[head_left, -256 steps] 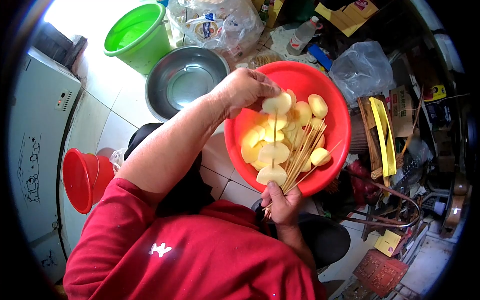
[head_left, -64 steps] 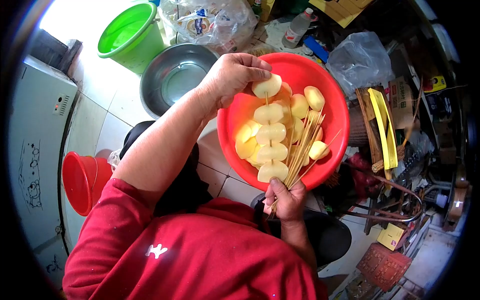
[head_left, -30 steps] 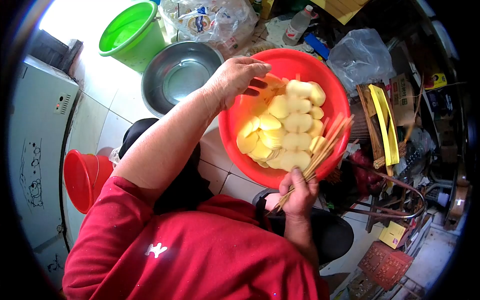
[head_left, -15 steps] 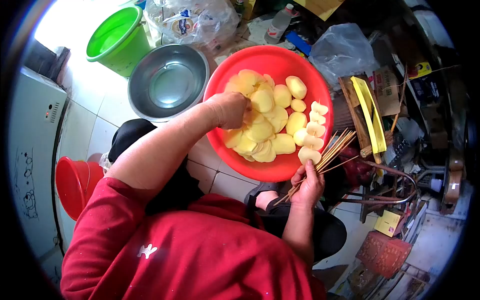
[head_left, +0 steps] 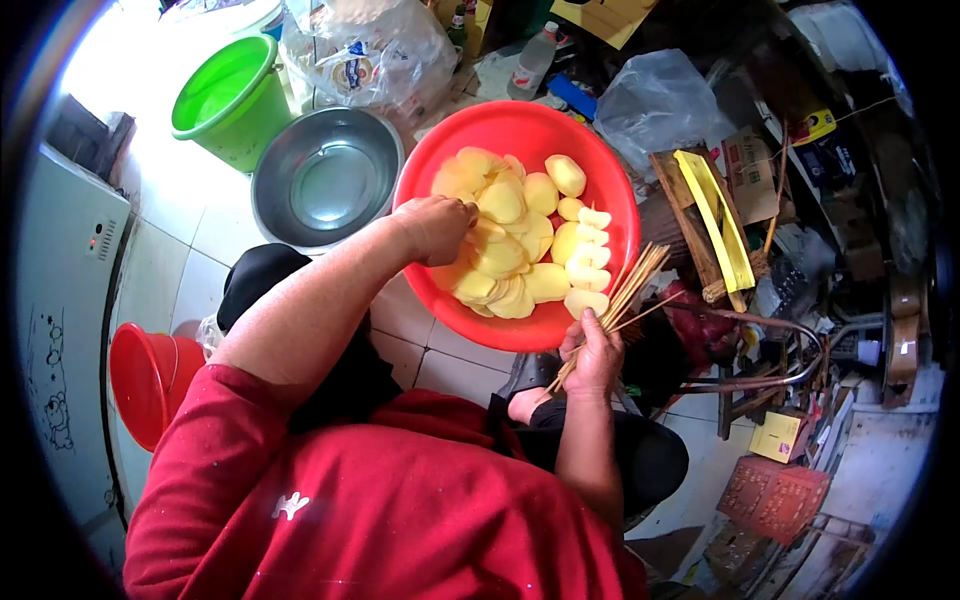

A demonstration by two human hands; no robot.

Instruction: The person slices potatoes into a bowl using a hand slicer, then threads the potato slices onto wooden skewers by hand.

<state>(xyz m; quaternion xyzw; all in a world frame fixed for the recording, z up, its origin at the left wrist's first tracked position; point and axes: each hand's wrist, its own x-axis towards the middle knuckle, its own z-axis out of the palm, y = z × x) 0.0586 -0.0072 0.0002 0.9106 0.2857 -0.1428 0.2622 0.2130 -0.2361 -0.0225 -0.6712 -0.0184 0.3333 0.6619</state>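
A red plastic basin (head_left: 480,325) holds a pile of yellow potato slices (head_left: 500,258) and several whole peeled potatoes (head_left: 566,176). My left hand (head_left: 437,228) reaches over the basin's left side, its fingers curled down at the edge of the slice pile; whatever lies between the fingertips is hidden. At the lower right rim, my right hand (head_left: 595,358) is wrapped round a bundle of thin wooden skewers (head_left: 640,280). Just beyond its thumb, several threaded potato slices (head_left: 586,302) form a row that leans over the inside of the basin.
A grey metal bowl (head_left: 328,225) and a green bucket (head_left: 235,120) stand on the tiles at upper left. Further left is a red bucket (head_left: 150,385). Plastic bags (head_left: 660,105), a bottle (head_left: 533,62), a yellow trough-shaped piece (head_left: 715,220) and a metal-framed stool (head_left: 770,380) crowd the right.
The whole scene has shifted slightly left as the view turned. The row of threaded slices has tilted and moved a little left with my right hand. My left hand stays at the pile.
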